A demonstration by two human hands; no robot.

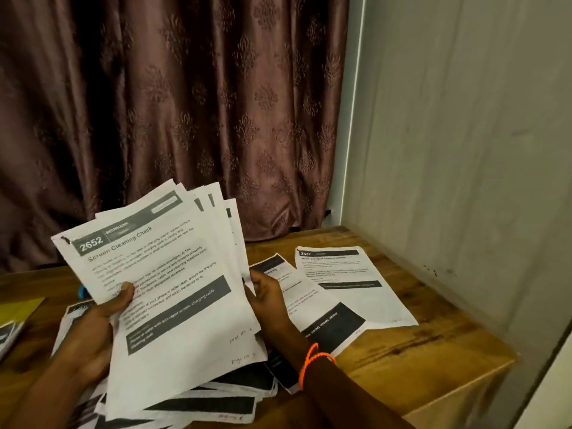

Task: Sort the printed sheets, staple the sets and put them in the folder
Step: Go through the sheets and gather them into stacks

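Sorting under way: left hand [102,317] grips the fanned sheets [161,274], right hand [266,292] pinches their edge, next to deal one onto bench [418,351] piles.

— How many hands do you see?
— Two: a left hand [93,329] and a right hand [266,295].
— How many sheets lie flat by themselves on the bench [433,360]?
— Two.
— And the fanned sheets [161,274] held up?
— At least five edges show. I cannot count more.
— Any bands?
— Two orange bands [312,359] on one wrist.
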